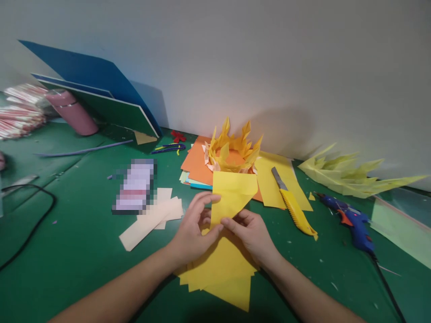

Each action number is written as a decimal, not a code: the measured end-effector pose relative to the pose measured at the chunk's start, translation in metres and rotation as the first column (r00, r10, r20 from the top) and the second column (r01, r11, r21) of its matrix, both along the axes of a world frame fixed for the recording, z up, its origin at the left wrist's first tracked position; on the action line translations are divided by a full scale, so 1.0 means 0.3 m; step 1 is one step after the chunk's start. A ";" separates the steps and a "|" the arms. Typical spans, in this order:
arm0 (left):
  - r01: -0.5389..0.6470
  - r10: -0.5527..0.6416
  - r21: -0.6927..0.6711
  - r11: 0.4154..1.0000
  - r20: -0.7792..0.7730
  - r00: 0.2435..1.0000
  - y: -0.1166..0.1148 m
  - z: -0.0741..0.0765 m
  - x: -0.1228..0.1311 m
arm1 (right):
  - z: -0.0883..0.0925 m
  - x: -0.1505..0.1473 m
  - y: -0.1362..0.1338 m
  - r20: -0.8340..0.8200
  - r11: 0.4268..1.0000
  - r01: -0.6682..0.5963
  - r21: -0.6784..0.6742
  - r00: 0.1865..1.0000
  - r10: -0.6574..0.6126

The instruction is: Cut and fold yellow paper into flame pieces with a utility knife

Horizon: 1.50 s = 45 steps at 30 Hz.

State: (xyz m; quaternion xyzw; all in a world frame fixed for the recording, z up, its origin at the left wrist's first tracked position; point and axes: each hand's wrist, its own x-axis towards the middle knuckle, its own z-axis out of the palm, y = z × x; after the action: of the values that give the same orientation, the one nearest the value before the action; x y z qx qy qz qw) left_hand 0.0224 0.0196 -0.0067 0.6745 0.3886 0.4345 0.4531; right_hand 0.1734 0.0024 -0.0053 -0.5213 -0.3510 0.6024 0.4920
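A sheet of yellow paper (232,190), its lower right side slanting from a fold or cut, stands raised between my hands. My left hand (197,224) grips its left edge, thumb in front and fingers partly behind. On the lower slanted edge, my right hand (251,231) pinches the same sheet with thumb and fingers. Several more yellow sheets (222,269) lie stacked below my hands. Just beyond the raised sheet sits a ring of folded orange and yellow paper points (232,152), partly hidden by it, on orange paper (197,154).
To the right lie a yellow utility knife (296,211), a blue glue gun (357,224) with a cord, and a pale yellow folded-paper piece (353,172). Cream paper strips (151,224) and a blurred phone (136,186) are left. A pink flask (72,112) stands near leaning boards (101,101).
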 end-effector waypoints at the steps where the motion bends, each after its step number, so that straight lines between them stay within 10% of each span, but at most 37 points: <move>1: 0.002 -0.001 -0.020 1.000 0.017 1.000 0.000 0.001 0.000 | -0.002 -0.002 0.000 -0.016 1.000 0.022 -0.003 1.000 -0.022; 17: 0.013 -0.013 -0.054 0.998 -0.002 1.000 -0.005 0.015 -0.009 | -0.032 0.045 0.060 -0.403 0.891 0.450 -0.055 0.807 -0.432; 30: 0.067 -0.060 -0.079 0.995 0.086 0.994 -0.006 -0.001 0.001 | -0.018 0.003 0.005 -0.069 0.995 -0.065 0.073 0.995 0.070; 38: 0.059 -0.059 -0.071 0.996 0.006 0.998 -0.003 0.012 -0.006 | -0.028 0.047 0.051 -0.305 0.922 0.384 -0.036 0.875 -0.376; 45: 0.083 -0.072 -0.148 0.986 0.074 0.995 0.005 0.000 0.003 | -0.031 0.058 0.069 -0.404 0.905 0.423 -0.042 0.821 -0.403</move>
State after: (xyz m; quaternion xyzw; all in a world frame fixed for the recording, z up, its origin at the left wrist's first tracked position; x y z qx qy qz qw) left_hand 0.0232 0.0211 -0.0067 0.6375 0.3780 0.4088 0.5324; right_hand 0.1908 0.0230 -0.0145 -0.4368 -0.1354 0.5671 0.6850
